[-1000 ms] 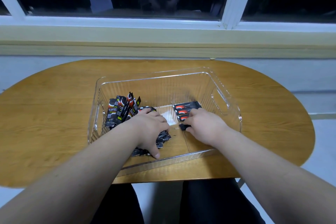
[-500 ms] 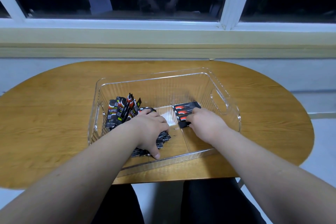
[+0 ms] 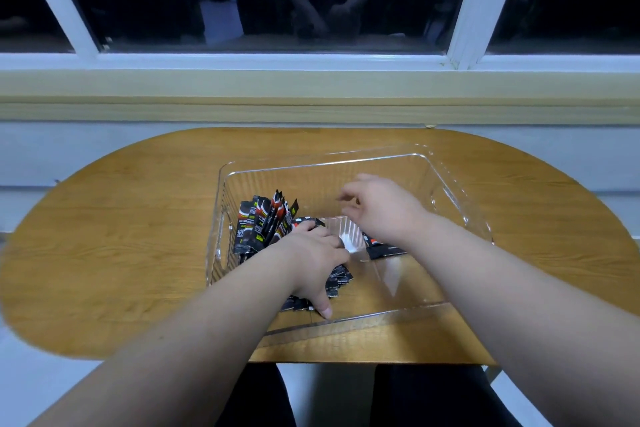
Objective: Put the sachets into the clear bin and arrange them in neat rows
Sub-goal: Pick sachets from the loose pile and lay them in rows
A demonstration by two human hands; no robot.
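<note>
1. Small black foil sachets (image 3: 262,222) with red and white print all lie inside the clear, ribbed plastic bin (image 3: 363,317).
2. One bunch stands on end and leans against the bin's left wall, fanned and uneven.
3. A loose heap (image 3: 337,279) lies on the bin's floor towards its front left corner, partly hidden under the left hand.
4. A few flat sachets (image 3: 382,248) lie side by side on the bin's floor right of its middle, half covered by the right forearm.
5. The left hand (image 3: 311,253) rests inside the bin on the heap. Its fingers curl down over the sachets and grip them, and the thumb stretches towards the bin's front wall.
6. The right hand (image 3: 379,210) hangs above the middle of the bin's floor, clear of the flat sachets. Its fingers are loosely bent and blurred, and whether they pinch anything cannot be told.
7. The bin sits on an oval bench (image 3: 121,236) of light brown wood, right of the bench's middle, with its front wall near the bench's front edge.
8. Beyond the bin's back wall runs a pale yellow ledge (image 3: 311,87) under a white-framed window (image 3: 471,0). The dark glass shows a dim reflection of a person.
9. Below the bin's front wall, past the bench edge, are the person's legs in dark trousers (image 3: 415,399).
</note>
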